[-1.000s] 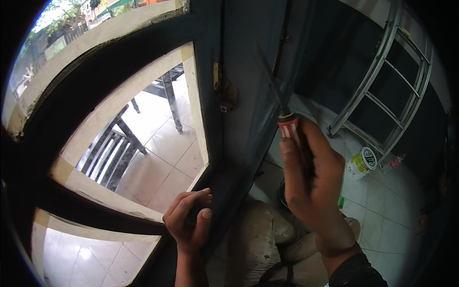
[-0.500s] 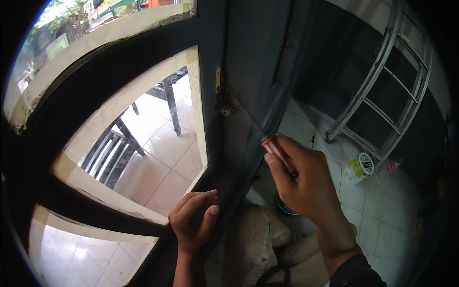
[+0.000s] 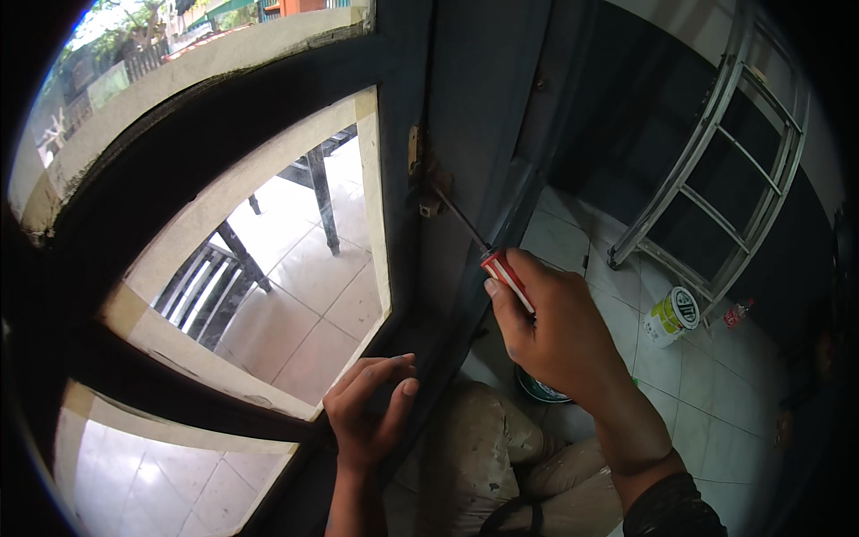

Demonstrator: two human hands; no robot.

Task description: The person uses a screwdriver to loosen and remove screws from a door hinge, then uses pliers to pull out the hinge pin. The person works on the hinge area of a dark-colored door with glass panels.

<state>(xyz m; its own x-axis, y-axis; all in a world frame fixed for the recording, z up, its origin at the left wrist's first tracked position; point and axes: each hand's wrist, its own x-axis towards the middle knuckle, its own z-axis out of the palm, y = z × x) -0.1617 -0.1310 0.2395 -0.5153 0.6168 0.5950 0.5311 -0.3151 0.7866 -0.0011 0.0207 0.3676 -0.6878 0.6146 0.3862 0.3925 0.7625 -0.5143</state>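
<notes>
My right hand point(image 3: 565, 340) is closed around the red-and-white handle of a screwdriver point(image 3: 505, 276). Its long thin shaft slants up and left, and the tip is at a worn metal fitting point(image 3: 429, 208) on the dark door's edge. Whether the tip sits in a screw is too small to tell. Just above the fitting is a narrow brass-coloured plate point(image 3: 414, 150). Lower down, my left hand point(image 3: 365, 407) holds nothing; its fingers are loosely bent and apart from the thumb, beside the dark frame of the glazed door point(image 3: 344, 380).
Pale masking tape point(image 3: 268, 398) borders the glass panes, with dark furniture point(image 3: 215, 277) visible through them. A metal ladder point(image 3: 689, 170) leans at the right wall. Near its foot stand a white-and-green bucket point(image 3: 669, 318) and a small bottle point(image 3: 736, 313). A dark round container point(image 3: 537, 387) is partly behind my right hand.
The screwdriver and my right hand have shifted slightly left, and the handle has turned a little. My left hand appears slightly farther right and up. The view has shifted slightly.
</notes>
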